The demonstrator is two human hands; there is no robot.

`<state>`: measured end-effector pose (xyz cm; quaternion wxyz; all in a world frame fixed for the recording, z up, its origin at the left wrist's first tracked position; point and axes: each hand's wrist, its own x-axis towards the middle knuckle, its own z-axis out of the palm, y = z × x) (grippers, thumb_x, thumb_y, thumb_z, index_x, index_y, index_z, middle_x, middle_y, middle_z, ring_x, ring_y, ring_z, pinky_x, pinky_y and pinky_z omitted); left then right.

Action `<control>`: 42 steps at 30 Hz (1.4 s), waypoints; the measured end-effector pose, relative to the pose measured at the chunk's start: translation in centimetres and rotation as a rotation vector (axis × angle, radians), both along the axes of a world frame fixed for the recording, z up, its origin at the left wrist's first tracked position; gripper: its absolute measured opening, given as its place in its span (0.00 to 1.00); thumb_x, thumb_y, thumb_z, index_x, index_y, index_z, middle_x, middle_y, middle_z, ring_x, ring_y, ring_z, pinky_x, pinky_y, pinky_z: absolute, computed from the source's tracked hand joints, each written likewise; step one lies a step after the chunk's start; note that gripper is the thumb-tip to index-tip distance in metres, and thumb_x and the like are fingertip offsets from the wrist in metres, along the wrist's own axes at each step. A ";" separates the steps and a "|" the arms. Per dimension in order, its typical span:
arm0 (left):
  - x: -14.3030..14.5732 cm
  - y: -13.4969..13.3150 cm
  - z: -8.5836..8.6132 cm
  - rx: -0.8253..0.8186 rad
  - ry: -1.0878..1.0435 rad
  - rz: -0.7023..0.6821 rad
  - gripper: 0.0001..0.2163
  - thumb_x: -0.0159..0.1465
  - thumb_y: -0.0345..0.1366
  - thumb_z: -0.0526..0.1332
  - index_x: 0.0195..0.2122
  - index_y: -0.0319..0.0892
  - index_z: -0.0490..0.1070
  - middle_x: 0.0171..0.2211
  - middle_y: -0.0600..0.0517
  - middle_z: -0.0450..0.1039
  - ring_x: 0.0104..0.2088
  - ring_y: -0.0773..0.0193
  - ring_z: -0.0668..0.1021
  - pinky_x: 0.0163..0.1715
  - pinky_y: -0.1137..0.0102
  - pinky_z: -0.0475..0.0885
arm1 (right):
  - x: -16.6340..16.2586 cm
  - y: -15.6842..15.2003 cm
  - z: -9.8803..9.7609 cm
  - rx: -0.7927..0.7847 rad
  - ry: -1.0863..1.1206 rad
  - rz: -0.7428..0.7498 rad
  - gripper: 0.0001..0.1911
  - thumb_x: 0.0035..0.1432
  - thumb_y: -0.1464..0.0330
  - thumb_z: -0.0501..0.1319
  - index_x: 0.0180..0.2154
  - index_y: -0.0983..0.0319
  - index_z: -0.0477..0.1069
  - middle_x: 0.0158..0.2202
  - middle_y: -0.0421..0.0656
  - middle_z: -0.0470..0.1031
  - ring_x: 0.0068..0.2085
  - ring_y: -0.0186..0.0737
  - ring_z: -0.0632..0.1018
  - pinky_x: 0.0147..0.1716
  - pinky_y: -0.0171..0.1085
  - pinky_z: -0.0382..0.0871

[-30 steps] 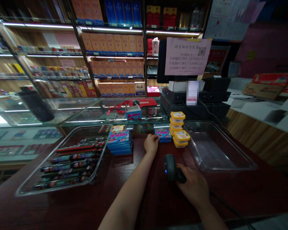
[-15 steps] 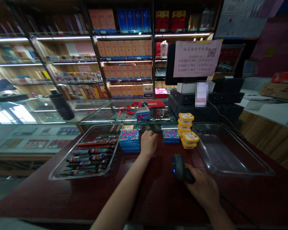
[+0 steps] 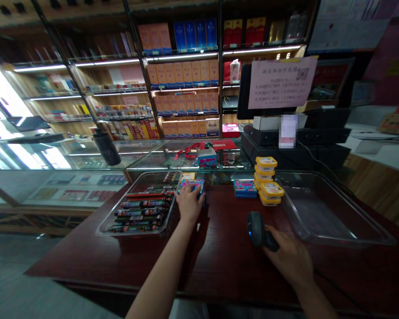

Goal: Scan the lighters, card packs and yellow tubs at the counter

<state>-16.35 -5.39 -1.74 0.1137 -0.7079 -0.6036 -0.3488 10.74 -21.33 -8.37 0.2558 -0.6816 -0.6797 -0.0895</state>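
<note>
My left hand (image 3: 190,206) lies over the left stack of small blue boxes (image 3: 199,182), fingers spread across its top and covering most of it. A grip on any box cannot be made out. In my right hand (image 3: 290,254) is a dark barcode scanner (image 3: 257,229) with a small blue light, held above the wooden counter and pointing left. Farther ahead is a shorter stack of blue boxes (image 3: 245,188). Right beside it, yellow-lidded tubs (image 3: 271,189) are piled in two columns.
A clear plastic tray (image 3: 168,223) with several dark, pen-like sticks stands on the left. Another clear tray (image 3: 335,237) is on the right. Behind are a glass display counter (image 3: 146,161), a black bottle (image 3: 107,148), a blue carton (image 3: 207,158) and a monitor (image 3: 244,93).
My left hand has moved left from beside the blue box stack onto its top, its fingers now spread. My right hand still holds the scanner. The whole view has shifted slightly left.
</note>
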 end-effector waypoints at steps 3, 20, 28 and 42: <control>-1.0 -0.2 0.0 -0.005 0.076 -0.110 0.14 0.60 0.37 0.61 0.47 0.51 0.73 0.49 0.46 0.73 0.54 0.48 0.70 0.58 0.41 0.48 | -0.1 0.0 0.1 -0.024 0.000 -0.021 0.20 0.57 0.65 0.57 0.51 0.60 0.68 0.44 0.44 0.78 0.40 0.44 0.79 0.38 0.40 0.69; 1.2 -1.9 1.2 0.081 -0.943 -0.349 0.08 0.61 0.39 0.58 0.39 0.41 0.67 0.35 0.49 0.72 0.36 0.61 0.77 0.37 0.62 0.76 | -0.3 0.2 0.2 -0.040 0.027 -0.034 0.19 0.57 0.65 0.58 0.51 0.58 0.67 0.43 0.43 0.78 0.40 0.42 0.79 0.38 0.38 0.68; 7.6 -1.2 -5.5 -0.348 -1.814 -0.564 0.16 0.53 0.37 0.67 0.38 0.39 0.63 0.33 0.50 0.73 0.34 0.65 0.78 0.42 0.56 0.76 | -1.0 -0.2 2.2 -0.081 0.253 -0.025 0.20 0.53 0.63 0.60 0.49 0.55 0.69 0.43 0.42 0.79 0.42 0.45 0.79 0.39 0.40 0.69; 8.6 -1.5 -7.8 -0.322 -1.933 -0.487 0.08 0.59 0.25 0.59 0.38 0.40 0.63 0.38 0.50 0.70 0.38 0.66 0.77 0.46 0.54 0.74 | -3.8 -1.2 4.0 -0.321 1.088 0.097 0.23 0.48 0.52 0.62 0.40 0.61 0.68 0.17 0.32 0.63 0.17 0.31 0.65 0.15 0.32 0.58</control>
